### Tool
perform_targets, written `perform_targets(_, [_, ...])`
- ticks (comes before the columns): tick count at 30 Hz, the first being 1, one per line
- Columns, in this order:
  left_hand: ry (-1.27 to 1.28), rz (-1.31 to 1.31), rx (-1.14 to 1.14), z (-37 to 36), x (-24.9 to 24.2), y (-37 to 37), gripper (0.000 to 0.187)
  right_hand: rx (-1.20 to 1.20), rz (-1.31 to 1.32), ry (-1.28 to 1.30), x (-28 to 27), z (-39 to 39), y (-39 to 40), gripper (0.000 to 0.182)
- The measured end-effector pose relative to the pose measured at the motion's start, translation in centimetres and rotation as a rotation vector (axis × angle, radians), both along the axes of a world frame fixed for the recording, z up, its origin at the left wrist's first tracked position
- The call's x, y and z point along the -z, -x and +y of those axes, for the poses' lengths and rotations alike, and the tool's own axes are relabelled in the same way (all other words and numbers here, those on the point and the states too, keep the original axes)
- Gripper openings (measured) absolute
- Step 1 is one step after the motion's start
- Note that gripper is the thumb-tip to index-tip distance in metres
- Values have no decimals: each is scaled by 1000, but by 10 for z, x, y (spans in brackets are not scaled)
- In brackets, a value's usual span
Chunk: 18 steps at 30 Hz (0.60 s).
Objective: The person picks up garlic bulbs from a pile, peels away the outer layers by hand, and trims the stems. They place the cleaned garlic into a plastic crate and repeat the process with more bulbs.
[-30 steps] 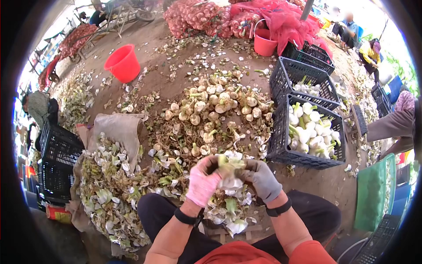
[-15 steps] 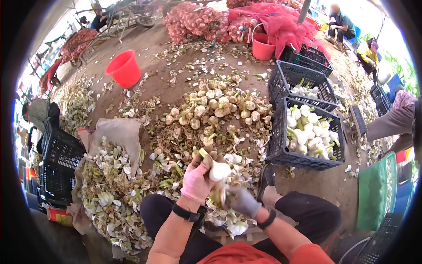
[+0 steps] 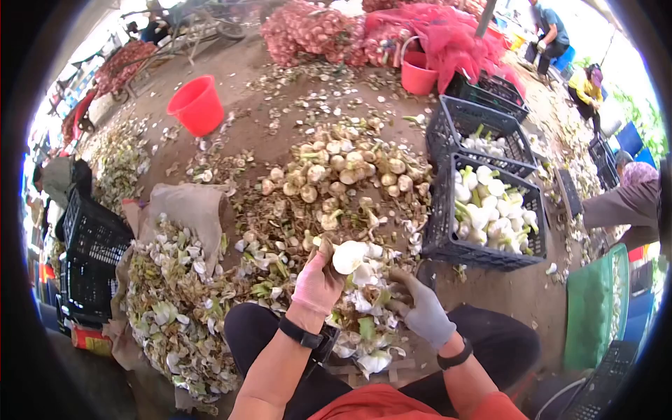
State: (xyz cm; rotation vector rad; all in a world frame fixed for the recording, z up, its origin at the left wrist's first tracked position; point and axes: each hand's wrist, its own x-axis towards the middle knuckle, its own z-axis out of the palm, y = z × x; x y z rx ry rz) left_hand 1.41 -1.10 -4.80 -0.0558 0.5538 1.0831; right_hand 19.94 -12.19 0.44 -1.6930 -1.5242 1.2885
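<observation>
My left hand (image 3: 318, 281), in a pinkish dirt-stained glove, is closed around the stem end of a peeled white garlic bulb (image 3: 349, 257). My right hand (image 3: 424, 312), in a grey glove, is apart from the bulb at its lower right, fingers spread and holding nothing that I can see. Loose garlic skins (image 3: 371, 353) lie under both hands, between my knees. Beyond them sits a pile of unpeeled, soil-brown garlic bulbs (image 3: 343, 168).
A black crate (image 3: 483, 257) of white garlic stands at right, with another crate (image 3: 448, 115) behind it. A red bucket (image 3: 196, 108), a green tub (image 3: 584, 315) and a skin-covered sack (image 3: 185, 206) surround me. A co-worker's leg (image 3: 616, 208) extends in at far right.
My right hand has moved away from the bulb to the right, and its fingers have spread. The bulb stays in my left hand. A distant person at upper right has risen from sitting.
</observation>
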Motion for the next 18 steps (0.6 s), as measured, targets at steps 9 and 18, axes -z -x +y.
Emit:
perform_targets(9, [79, -51, 80, 18, 16, -21, 17, 88, 538, -37, 12, -13, -3, 31])
perform_targets(18, [-200, 159, 334, -18, -8, -88, 23, 415, 450, -272, -4, 9, -32, 65])
